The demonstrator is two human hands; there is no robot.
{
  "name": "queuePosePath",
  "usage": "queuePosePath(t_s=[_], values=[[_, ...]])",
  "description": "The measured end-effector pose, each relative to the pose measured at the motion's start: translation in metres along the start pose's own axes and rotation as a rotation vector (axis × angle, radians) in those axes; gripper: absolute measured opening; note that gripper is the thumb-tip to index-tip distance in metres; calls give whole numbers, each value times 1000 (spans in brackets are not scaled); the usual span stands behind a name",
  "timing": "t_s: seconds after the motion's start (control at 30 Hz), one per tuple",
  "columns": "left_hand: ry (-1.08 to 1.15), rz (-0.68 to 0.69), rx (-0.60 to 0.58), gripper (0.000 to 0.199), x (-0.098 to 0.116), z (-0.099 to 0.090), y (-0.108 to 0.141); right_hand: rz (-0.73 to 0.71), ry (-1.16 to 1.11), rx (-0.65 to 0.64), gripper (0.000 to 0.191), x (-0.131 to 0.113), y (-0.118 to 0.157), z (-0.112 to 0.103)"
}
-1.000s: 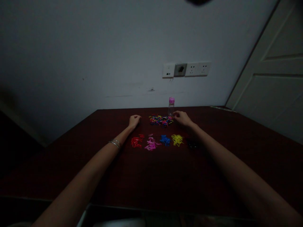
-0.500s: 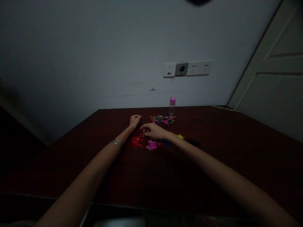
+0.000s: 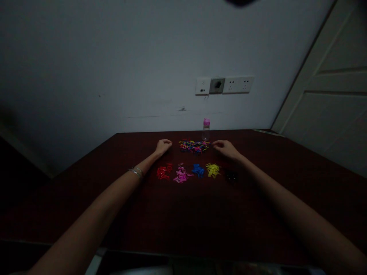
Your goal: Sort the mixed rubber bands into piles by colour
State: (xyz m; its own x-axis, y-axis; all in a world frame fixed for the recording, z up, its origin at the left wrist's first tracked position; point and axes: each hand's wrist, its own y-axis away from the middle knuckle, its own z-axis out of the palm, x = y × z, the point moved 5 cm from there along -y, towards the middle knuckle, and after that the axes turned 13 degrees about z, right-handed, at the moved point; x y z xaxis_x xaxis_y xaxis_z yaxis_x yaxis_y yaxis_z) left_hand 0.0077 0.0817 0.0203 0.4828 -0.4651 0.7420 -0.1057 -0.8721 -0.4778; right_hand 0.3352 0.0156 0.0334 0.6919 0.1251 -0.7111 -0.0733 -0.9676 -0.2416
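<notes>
A mixed pile of small colourful pieces lies near the back of the dark red table. Left of it rests my left hand, fingers curled together; anything inside is too small to make out. My right hand is at the pile's right edge, thumb and finger pinched near it, contents unclear. In front lie separate heaps: red, pink, blue, yellow and black.
A clear bottle with a pink cap stands behind the mixed pile. Wall sockets are above the table, and a pale door is at the right. An open drawer shows at the near edge.
My right hand has moved from above the red and pink heaps to the right side of the mixed pile, uncovering the blue and yellow heaps. My left hand stays in place.
</notes>
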Motion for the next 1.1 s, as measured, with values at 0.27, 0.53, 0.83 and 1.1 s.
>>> queuePosePath(t_s=[0.27,0.53,0.83,1.1], values=[[-305,326,-423,29,50,30,11,231,-198,51,28,52,-1,-11],[-354,353,-486,18,50,44,13,198,-160,42,27,49,1,-8],[-252,324,-381,14,52,42,9,174,-138,38,28,49,3,-7],[-12,245,-592,14,74,53,5,165,-132,44,28,45,6,-8]])
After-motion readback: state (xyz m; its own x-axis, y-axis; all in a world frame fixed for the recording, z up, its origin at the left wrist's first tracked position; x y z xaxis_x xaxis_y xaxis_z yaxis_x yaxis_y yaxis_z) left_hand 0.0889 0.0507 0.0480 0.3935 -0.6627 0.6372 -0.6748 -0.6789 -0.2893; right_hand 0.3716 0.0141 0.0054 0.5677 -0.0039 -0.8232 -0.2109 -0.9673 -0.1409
